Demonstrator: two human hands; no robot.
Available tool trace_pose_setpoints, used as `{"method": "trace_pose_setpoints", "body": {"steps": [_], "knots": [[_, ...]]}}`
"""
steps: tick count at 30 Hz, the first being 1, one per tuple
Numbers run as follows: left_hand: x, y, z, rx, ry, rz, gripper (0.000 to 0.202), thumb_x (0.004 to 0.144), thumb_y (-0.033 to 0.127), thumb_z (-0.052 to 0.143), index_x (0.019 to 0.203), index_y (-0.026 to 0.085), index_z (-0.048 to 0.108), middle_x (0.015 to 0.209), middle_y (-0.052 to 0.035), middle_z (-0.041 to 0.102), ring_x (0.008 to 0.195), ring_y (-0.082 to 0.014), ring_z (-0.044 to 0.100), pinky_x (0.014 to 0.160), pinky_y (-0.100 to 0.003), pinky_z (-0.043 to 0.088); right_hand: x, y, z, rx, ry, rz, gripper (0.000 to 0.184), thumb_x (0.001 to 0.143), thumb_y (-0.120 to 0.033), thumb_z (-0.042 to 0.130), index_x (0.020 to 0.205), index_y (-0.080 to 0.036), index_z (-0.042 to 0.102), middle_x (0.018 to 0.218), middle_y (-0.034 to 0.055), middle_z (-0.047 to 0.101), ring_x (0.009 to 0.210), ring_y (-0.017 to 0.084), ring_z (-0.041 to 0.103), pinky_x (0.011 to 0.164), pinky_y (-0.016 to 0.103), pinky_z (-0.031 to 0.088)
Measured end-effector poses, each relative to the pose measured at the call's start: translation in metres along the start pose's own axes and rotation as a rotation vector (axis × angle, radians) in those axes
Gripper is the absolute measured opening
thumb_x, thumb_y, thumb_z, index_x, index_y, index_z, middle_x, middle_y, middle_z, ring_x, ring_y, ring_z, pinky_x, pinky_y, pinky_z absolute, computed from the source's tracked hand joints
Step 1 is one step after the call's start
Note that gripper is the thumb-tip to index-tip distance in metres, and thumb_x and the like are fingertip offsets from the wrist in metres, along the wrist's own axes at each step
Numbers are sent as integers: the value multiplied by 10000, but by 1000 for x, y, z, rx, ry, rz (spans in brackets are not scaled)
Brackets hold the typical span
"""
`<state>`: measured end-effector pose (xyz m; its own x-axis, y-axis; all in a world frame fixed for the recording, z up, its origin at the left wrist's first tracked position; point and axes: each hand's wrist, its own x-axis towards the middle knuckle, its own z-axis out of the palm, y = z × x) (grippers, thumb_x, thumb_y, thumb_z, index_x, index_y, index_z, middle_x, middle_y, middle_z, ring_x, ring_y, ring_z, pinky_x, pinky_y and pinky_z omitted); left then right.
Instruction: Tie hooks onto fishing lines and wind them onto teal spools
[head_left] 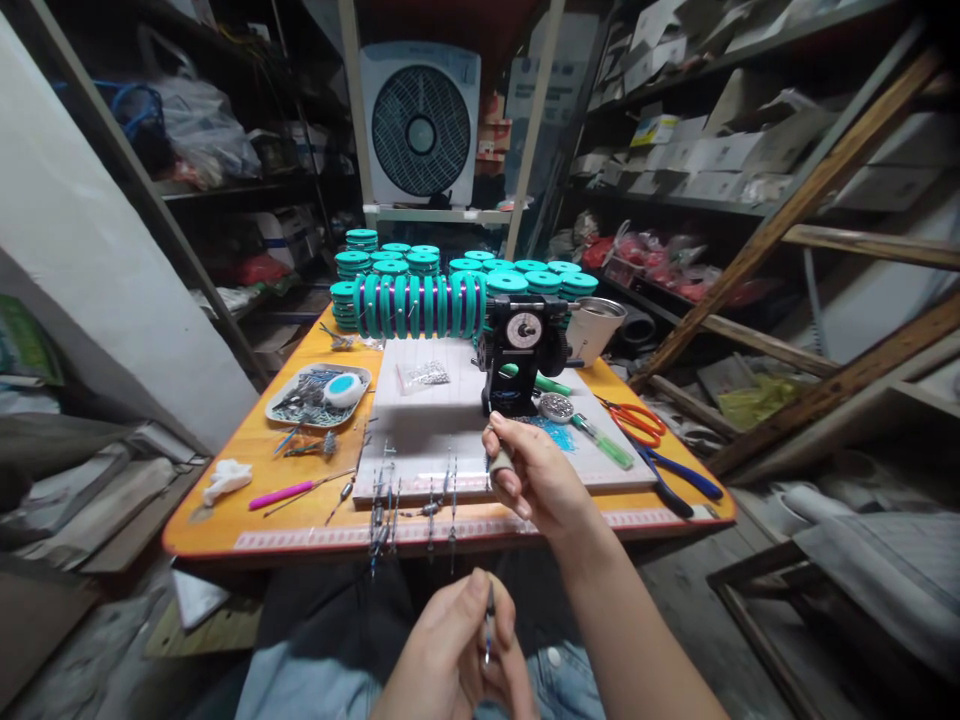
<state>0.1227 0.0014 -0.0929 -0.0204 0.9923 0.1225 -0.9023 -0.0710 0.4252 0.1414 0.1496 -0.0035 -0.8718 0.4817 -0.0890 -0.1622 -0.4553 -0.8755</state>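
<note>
My left hand is low in front of my lap, fingers pinched on a thin dark pin-like piece that points down. My right hand is raised over the near edge of the white work mat, thumb and forefinger pinched together; a pale sleeve covers one fingertip, and what they hold is too fine to name. Just beyond it stands a small black machine with a round dial. Several finished thin pieces lie in a row along the mat's near edge.
An orange table carries a tray of small parts, a pink tool, orange-handled scissors, blue pliers and a green screwdriver. Stacks of teal spools stand behind. Shelves and wooden beams crowd both sides.
</note>
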Motion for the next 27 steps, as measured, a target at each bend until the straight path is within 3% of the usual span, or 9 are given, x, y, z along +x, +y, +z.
{"method": "trace_pose_setpoints", "body": {"steps": [4,7,9,12,14,17,20,23,27], "knots": [[-1,12,15,76,21,-20,442,959,398,223,752,133,509,564,-94,638,531,-218,643,449,-258,461,-1,-1,-1,-50,-7,-28,343,856,-465,526,732,-145,533,392,-31,456,247,60,328,245,132,239],[3,34,35,472,169,97,349,935,273,348,805,79,608,875,-159,670,878,-212,640,841,-326,454,-3,-11,-3,-206,-38,-91,364,849,-485,532,792,-132,602,414,-27,473,265,55,339,258,136,233],[10,50,46,661,198,166,263,897,217,425,1054,82,589,1005,-145,637,1002,-219,590,937,-337,389,-5,-22,-3,-367,-61,-132,392,849,-492,530,844,-119,653,405,-39,430,281,42,308,275,138,214],[28,69,55,672,184,127,318,927,269,363,1221,163,425,1054,-115,577,853,-231,642,752,-346,465,-9,-41,0,-679,-57,-159,417,855,-491,517,919,-117,692,401,-54,342,328,33,280,318,143,194],[41,77,57,672,195,101,293,941,366,321,1150,184,417,984,-78,561,666,-206,653,563,-291,460,-11,-52,3,-863,-45,-167,397,861,-466,516,924,-118,695,469,-37,403,365,28,296,338,149,197],[56,81,57,685,214,93,306,927,458,329,966,171,429,664,27,489,432,-131,568,405,-201,373,-11,-59,3,-995,-91,-186,413,874,-443,498,729,-89,655,552,-10,467,408,20,320,369,153,223],[63,78,55,644,218,104,294,925,439,356,853,161,418,488,76,328,300,-68,417,329,-149,262,-7,-57,-2,-829,-166,-134,405,870,-461,500,743,-94,613,489,-24,432,401,32,355,376,146,231],[61,70,53,568,230,107,284,931,409,357,836,151,426,495,63,368,312,-53,384,331,-147,258,3,-50,-7,-346,-237,5,387,902,-469,421,948,-123,589,534,-3,534,316,28,319,316,137,170],[52,61,53,472,238,123,290,941,374,338,769,145,386,498,31,443,385,-79,469,407,-170,334,16,-40,-4,133,-216,149,308,910,-399,403,745,-153,487,484,-14,505,279,40,304,266,121,178]]}}
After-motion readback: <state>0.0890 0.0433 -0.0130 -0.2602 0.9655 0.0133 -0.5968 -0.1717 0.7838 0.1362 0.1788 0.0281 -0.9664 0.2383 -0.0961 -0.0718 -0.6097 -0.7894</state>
